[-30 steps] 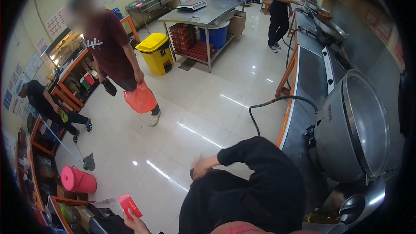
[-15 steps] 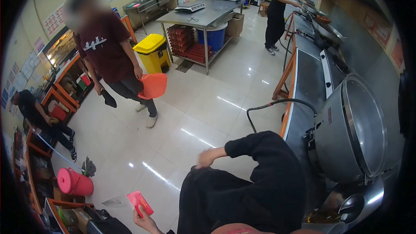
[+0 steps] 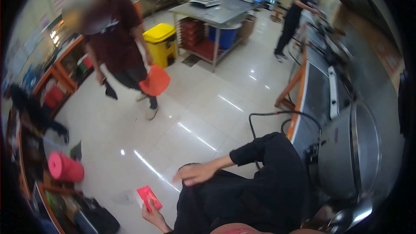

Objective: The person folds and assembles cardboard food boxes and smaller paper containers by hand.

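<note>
My left hand [image 3: 152,217] pinches a small pinkish-red packet [image 3: 151,196] with lighter printing, at the bottom of the head view. Its thumb lies across the front of the packet, and a pale edge shows at the left side. My right hand [image 3: 195,174] is above my knee in dark trousers, back of the hand up, with fingers stretched out and a little blurred. Nothing shows in that hand. Whether it touches the knee I cannot tell.
A large grey metal drum [image 3: 340,151] and a counter with a black hose [image 3: 277,113] stand at right. At left are a pink bucket [image 3: 67,167] and orange-framed shelves. Ahead, a person in maroon holds an orange-red object [image 3: 155,81]. A yellow bin [image 3: 160,39] stands near a steel table [image 3: 203,13].
The camera view has shifted and blurred. My right hand has come lower and its fingers now extend over the knee. My left hand, with the packet, appears further right.
</note>
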A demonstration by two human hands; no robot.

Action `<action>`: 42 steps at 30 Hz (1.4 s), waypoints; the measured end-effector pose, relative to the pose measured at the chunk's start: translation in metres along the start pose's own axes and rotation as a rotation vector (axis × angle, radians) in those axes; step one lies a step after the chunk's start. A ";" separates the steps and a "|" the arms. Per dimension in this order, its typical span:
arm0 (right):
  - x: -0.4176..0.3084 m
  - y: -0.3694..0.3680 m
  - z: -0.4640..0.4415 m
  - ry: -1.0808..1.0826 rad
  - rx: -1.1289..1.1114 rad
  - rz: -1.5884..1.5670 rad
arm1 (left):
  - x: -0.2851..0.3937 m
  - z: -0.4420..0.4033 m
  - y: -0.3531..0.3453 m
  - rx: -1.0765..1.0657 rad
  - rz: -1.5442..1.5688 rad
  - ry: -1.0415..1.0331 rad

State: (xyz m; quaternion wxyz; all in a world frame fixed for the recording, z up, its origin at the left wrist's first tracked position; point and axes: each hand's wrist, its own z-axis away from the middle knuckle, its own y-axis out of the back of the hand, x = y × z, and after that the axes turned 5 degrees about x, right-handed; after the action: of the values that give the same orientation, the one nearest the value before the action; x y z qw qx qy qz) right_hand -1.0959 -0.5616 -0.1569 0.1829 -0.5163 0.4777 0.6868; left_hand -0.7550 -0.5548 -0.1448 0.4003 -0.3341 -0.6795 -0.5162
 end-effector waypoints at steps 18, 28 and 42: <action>-0.052 -0.089 -0.228 -0.357 -0.209 -0.499 | 0.096 0.006 -0.005 0.607 -0.664 0.129; -0.116 -0.250 -0.285 -0.475 -1.048 -1.092 | 0.005 0.122 0.104 1.364 0.238 0.758; -0.275 -0.546 -0.318 -0.510 -1.213 -0.856 | -0.073 0.130 0.328 1.520 0.200 0.565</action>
State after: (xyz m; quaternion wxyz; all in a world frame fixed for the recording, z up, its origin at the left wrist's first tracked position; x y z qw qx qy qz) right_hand -0.4095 -0.5033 -0.1717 0.2220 -0.4915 -0.2783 0.7948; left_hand -0.4637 -0.3522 -0.0862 0.7178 0.1122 -0.6846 0.0589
